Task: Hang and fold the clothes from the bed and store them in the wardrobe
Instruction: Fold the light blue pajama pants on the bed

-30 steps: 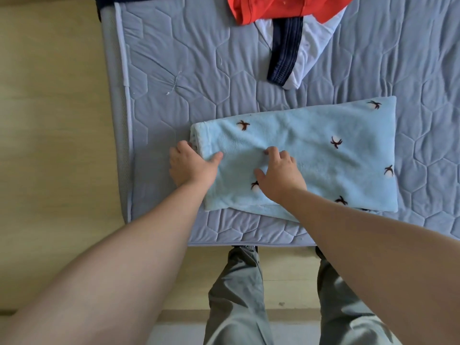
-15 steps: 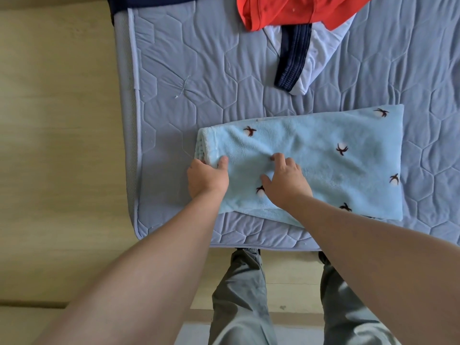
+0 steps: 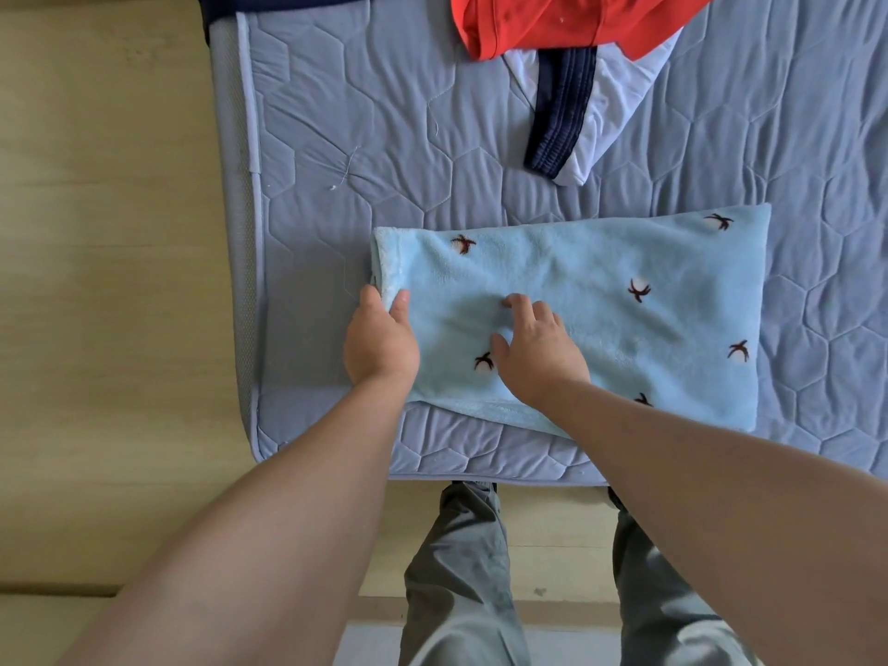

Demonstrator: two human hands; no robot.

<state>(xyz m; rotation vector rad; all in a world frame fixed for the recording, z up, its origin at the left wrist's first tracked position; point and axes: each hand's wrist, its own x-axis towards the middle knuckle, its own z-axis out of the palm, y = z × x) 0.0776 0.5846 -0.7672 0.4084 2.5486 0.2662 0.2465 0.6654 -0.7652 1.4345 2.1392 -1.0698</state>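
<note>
A folded light blue fleece garment (image 3: 600, 305) with small dark bird prints lies across the near part of the bed (image 3: 336, 137). My left hand (image 3: 379, 338) grips the garment's left end, thumb on top of the fabric and fingers round the edge. A little to the right, my right hand (image 3: 538, 348) rests on top of the garment with bent fingertips touching the fleece and the thumb spread apart. A red garment (image 3: 552, 21) and a white and navy garment (image 3: 576, 113) lie further back on the bed.
The grey quilted mattress ends at its left edge (image 3: 250, 233) and near edge (image 3: 432, 468). A dark navy cloth (image 3: 269, 0) shows at the top left corner. Wooden floor (image 3: 105, 281) lies to the left. My legs in grey trousers (image 3: 461, 569) stand against the bed.
My left hand has shifted from beside the garment onto its left end, thumb now over the fabric. My right hand stays on top, barely moved.
</note>
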